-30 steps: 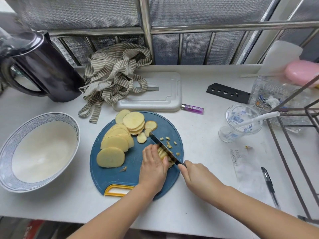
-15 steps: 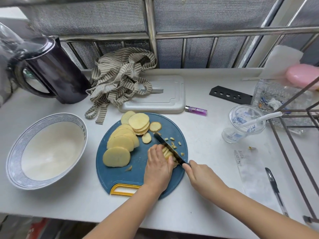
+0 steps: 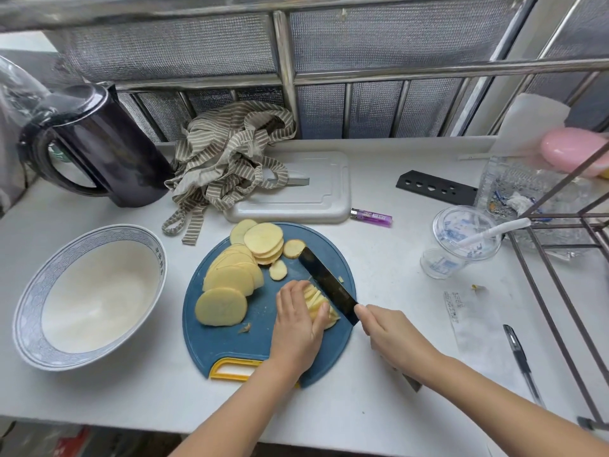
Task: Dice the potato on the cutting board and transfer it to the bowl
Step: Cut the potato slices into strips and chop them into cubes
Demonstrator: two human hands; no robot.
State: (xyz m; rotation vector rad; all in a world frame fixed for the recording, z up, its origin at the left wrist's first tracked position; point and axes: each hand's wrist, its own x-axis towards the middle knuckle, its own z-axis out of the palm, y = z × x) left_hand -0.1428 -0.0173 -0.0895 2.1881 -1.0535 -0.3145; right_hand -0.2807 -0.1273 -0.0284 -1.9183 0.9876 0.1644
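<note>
On the right half of the cutting board (image 3: 263, 344): a small stack of potato strips (image 3: 317, 300), held down by the left hand (image 3: 296, 324), fingers together on top, thumb curled along the near side. Against the stack's right side, the black knife (image 3: 326, 282), blade slanting from the board's right edge towards its far side; handle wrapped in the closed right hand (image 3: 392, 334), just off the board's right edge. On the board's left half: fanned, uncut potato slices (image 3: 230, 278). Left of the board, apart from it: the bowl (image 3: 29, 311). Beyond the board: kettle (image 3: 105, 150), striped cloth (image 3: 227, 159), white tray (image 3: 306, 189), lighter (image 3: 370, 217). Right of the board: plastic cup (image 3: 461, 242), pen (image 3: 520, 357).
</note>
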